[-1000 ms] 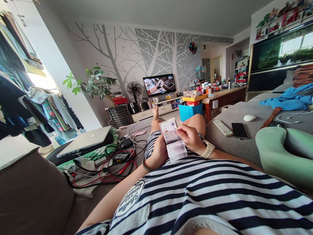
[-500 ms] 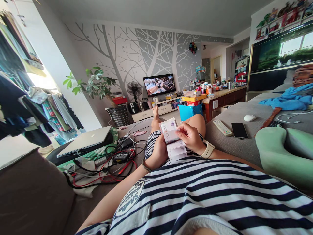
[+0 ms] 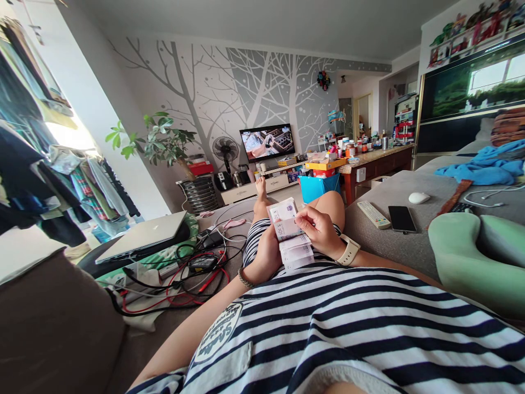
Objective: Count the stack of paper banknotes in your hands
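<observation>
I lie back on a grey sofa in a striped shirt, both hands over my lap. My left hand [image 3: 266, 249] grips a stack of banknotes [image 3: 284, 218] from the left side, thumb across them. My right hand [image 3: 320, 230], with a white watch at the wrist, pinches the top note near its right edge. Folded-down notes [image 3: 296, 253] hang below the stack toward my belly. My legs stretch forward past the hands.
A closed laptop [image 3: 143, 234] and tangled red and black cables [image 3: 192, 268] lie to the left. On the sofa [image 3: 414, 247] to the right rest a remote [image 3: 373, 214], a phone [image 3: 402, 219], a white mouse [image 3: 419, 197] and a green cushion [image 3: 471, 251]. A television [image 3: 267, 142] plays ahead.
My right thumb and fingers shift slightly on the top note, drawing it down; the hands and stack otherwise stay in place.
</observation>
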Available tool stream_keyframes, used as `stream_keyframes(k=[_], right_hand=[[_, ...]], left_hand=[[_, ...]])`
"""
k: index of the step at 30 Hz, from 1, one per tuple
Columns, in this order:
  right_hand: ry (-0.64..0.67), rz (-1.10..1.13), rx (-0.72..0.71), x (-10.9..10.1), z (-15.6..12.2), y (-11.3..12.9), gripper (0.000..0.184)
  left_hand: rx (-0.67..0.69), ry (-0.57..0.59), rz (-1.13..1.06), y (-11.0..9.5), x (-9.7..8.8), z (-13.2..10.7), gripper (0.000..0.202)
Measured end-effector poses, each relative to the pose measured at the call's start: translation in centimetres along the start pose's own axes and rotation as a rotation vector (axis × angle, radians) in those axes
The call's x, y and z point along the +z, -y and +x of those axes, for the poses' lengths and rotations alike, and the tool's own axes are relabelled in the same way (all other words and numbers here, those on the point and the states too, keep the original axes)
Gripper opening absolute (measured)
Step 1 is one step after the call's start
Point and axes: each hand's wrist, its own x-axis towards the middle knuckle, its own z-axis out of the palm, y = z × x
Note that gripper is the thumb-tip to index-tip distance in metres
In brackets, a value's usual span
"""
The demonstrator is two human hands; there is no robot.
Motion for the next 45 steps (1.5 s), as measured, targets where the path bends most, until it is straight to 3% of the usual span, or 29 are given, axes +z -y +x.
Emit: stream_keyframes(k=[8,16,22,26,30,35,42,45], right_hand=[[0.011,-0.005,-0.007,0.0,0.0,0.0,0.034],[0.007,0.011,-0.030,0.0,0.0,0.0,0.034],[0.008,0.025,-0.004,-0.2,0.1,0.4,0.048],[0.048,0.094,0.045,-0.2,-0.1,0.2,0.060],[0.040,0.181,0.086,0.0,-0.1,-0.4,0.065],[-0.147,0.022,0.174,0.2,0.5,-1.3,0.055],[-0.123,-0.102,0.186,0.3,0.6,-2.0,0.052],[-0.112,-0.131,0.181,0.3,0.6,-1.9,0.052]], left_hand=[[-0.068,0.019,-0.059,0.7,-0.3,0.8,0.018],[-0.044,0.000,-0.004,0.6,-0.2,0.8,0.019],[-0.092,0.021,-0.069,0.5,0.0,0.7,0.021],[-0.194,-0.031,-0.151,0.8,-0.3,0.9,0.024],[-0.183,-0.045,-0.203,0.9,-0.3,0.9,0.028],[-0.220,0.006,-0.183,0.6,-0.2,0.6,0.027],[-0.103,0.023,-0.141,1.4,-1.0,1.1,0.026],[-0.131,0.008,-0.133,1.4,-1.1,1.2,0.029]])
